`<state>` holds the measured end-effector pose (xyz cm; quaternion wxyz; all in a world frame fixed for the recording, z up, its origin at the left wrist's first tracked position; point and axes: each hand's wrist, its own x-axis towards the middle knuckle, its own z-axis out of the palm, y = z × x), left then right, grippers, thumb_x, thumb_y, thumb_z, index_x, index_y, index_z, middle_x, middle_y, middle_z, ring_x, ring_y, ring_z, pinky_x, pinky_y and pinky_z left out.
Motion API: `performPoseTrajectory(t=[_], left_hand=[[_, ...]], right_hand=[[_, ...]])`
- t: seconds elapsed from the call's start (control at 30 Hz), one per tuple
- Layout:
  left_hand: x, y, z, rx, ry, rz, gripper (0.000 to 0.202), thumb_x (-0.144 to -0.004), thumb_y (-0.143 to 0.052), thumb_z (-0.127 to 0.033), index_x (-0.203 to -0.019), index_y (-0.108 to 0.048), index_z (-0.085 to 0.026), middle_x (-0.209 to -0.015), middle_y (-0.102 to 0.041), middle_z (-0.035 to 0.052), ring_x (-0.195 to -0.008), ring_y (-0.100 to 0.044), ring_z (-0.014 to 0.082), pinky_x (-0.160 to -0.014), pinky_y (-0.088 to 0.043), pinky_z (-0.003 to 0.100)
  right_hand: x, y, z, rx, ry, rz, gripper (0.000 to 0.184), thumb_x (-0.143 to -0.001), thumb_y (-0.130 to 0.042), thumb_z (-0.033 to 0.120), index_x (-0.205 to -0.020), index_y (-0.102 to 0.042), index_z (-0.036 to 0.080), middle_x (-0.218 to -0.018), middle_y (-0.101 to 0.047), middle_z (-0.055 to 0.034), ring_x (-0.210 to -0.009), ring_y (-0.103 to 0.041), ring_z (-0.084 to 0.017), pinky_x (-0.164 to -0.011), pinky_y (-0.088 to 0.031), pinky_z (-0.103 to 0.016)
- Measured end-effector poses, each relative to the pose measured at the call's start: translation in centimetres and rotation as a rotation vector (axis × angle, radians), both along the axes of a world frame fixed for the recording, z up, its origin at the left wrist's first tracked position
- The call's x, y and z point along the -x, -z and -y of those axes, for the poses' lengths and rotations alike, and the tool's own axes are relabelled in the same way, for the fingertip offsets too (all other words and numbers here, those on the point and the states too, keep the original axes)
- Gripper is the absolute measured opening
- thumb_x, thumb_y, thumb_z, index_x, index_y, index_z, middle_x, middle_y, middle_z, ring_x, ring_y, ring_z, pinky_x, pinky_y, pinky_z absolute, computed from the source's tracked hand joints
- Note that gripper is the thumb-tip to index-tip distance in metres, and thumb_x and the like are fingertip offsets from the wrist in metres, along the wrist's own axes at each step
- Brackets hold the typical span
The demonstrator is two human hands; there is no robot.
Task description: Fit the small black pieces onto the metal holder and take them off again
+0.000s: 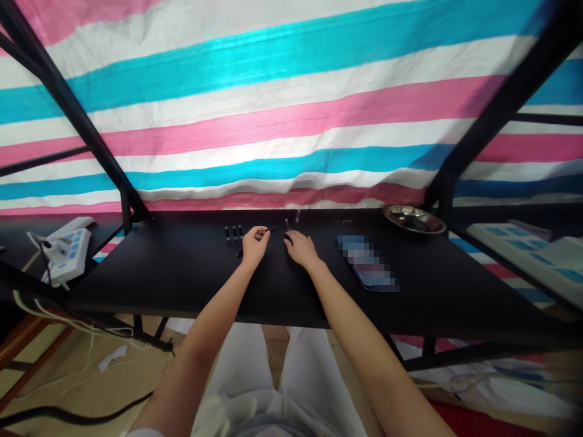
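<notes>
Both my hands rest on a black table [182, 273], near its far middle. My left hand [254, 244] is closed in a pinch around a thin dark pen-like stick [271, 229] that points right and away. My right hand [301, 247] lies knuckles-up beside it, fingers curled over something small and dark that I cannot make out. Three short dark caps [233, 232] stand in a row just left of my left hand. Two small upright pieces [292, 220] stand beyond my right hand.
A phone [368, 263] lies flat to the right of my right hand. A metal dish [413, 218] sits at the far right corner. A white power strip [68, 249] with cables is at the left. Black frame bars rise on both sides before a striped tarp.
</notes>
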<state>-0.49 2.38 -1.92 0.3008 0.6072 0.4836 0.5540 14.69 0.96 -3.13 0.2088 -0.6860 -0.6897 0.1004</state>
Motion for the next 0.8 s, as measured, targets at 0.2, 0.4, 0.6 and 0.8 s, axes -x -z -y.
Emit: performPoseTrajectory(t=[0.2, 0.4, 0.6, 0.8], left_hand=[[0.1, 0.5, -0.5, 0.034, 0.001, 0.065, 0.018, -0.071, -0.06, -0.025, -0.085, -0.063, -0.014, -0.077, -0.064, 0.0045, -0.058, -0.053, 0.0084, -0.059, -0.046, 0.022], [0.1, 1.0, -0.9, 0.057, 0.019, 0.107, 0.018, -0.072, -0.06, -0.026, -0.085, -0.063, -0.014, -0.077, -0.064, 0.0045, -0.06, -0.055, 0.0093, -0.062, -0.047, 0.024], [0.1, 1.0, -1.0, 0.069, 0.028, 0.132, 0.018, -0.072, -0.061, -0.024, -0.085, -0.063, -0.013, -0.076, -0.064, 0.0048, -0.062, -0.057, 0.0101, -0.063, -0.048, 0.025], [-0.1, 0.6, -0.8, 0.113, 0.064, 0.233, 0.015, -0.07, -0.062, -0.021, -0.083, -0.062, -0.012, -0.073, -0.064, 0.0047, -0.062, -0.058, 0.0106, -0.062, -0.048, 0.025]], right_hand=[[-0.4, -0.6, -0.1, -0.323, -0.03, -0.312, 0.023, -0.082, -0.04, 0.024, -0.096, -0.056, 0.015, -0.095, -0.059, -0.0098, -0.088, -0.056, -0.017, -0.081, -0.042, -0.029], [-0.3, -1.1, -0.1, -0.419, 0.042, -0.656, 0.025, -0.085, -0.035, 0.035, -0.095, -0.05, 0.017, -0.074, -0.058, -0.003, -0.07, -0.056, -0.015, -0.071, -0.043, -0.028], [-0.5, -0.5, -0.9, -0.419, -0.016, -0.871, 0.024, -0.079, -0.044, 0.042, -0.083, -0.048, 0.018, -0.062, -0.052, 0.0019, -0.058, -0.051, -0.012, -0.06, -0.041, -0.025], [-0.5, -0.8, -1.0, -0.327, -0.057, -1.018, 0.03, -0.074, -0.05, 0.048, -0.079, -0.048, 0.019, -0.057, -0.049, 0.0043, -0.05, -0.045, -0.009, -0.052, -0.038, -0.024]])
